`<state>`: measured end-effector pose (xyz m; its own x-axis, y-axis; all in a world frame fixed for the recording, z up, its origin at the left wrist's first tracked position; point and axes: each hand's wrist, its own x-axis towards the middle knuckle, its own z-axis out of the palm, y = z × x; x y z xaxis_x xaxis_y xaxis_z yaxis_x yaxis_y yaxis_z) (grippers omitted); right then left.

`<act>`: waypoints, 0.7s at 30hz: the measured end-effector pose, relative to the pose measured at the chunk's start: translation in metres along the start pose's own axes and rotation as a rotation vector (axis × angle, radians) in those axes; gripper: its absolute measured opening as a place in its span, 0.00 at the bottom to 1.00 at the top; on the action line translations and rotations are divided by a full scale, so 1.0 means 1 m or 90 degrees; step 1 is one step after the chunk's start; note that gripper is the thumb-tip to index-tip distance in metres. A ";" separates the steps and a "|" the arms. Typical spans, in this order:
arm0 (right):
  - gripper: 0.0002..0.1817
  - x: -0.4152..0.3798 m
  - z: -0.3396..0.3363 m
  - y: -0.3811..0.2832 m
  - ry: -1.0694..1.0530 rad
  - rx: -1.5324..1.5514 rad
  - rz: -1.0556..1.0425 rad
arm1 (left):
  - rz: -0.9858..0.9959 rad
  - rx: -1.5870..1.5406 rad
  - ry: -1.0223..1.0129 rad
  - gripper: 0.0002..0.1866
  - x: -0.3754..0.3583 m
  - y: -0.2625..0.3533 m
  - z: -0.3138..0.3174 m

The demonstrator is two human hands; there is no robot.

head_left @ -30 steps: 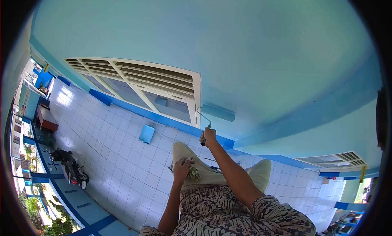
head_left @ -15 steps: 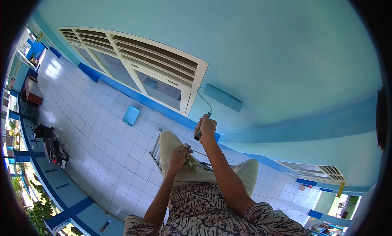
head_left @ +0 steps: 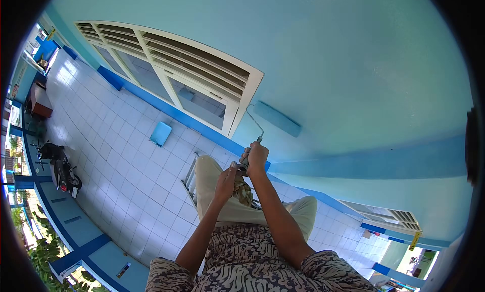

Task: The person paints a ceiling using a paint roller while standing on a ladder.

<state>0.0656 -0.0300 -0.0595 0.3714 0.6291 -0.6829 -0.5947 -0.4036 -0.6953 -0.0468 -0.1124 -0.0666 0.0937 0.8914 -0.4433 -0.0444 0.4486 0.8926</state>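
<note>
A paint roller with a light blue sleeve lies against the turquoise wall, just right of the window frame. Its bent wire runs down to a dark handle, which my right hand grips with the fingers wrapped round it. My left hand is closed at the lower end of that handle, thumb pointing up, close under the right hand. A crumpled greenish-brown patterned cloth hangs by the left hand's fingers, over my lap, partly hidden.
A white louvred window borders the painted area. Below, a metal ladder shows beside my knee. On the tiled floor stand a blue tray and, farther left, a black motorbike. A darker blue band crosses the wall.
My left hand has risen from my lap to the lower end of the roller handle, and the cloth has shifted with it. The roller has hardly moved on the wall.
</note>
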 end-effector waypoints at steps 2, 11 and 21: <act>0.08 0.026 -0.002 0.010 0.017 -0.023 0.035 | -0.013 0.064 -0.053 0.32 -0.002 0.007 -0.005; 0.12 -0.015 0.000 -0.010 -0.002 -0.079 -0.093 | 0.189 0.030 0.021 0.32 0.009 0.002 0.018; 0.17 -0.113 0.004 -0.043 -0.085 -0.091 -0.281 | 0.451 0.023 -0.053 0.29 -0.022 0.051 0.017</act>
<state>0.0461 -0.0815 0.0485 0.4659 0.8368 -0.2875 -0.2932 -0.1606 -0.9425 -0.0346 -0.1099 -0.0104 0.1303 0.9594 0.2502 -0.0893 -0.2399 0.9667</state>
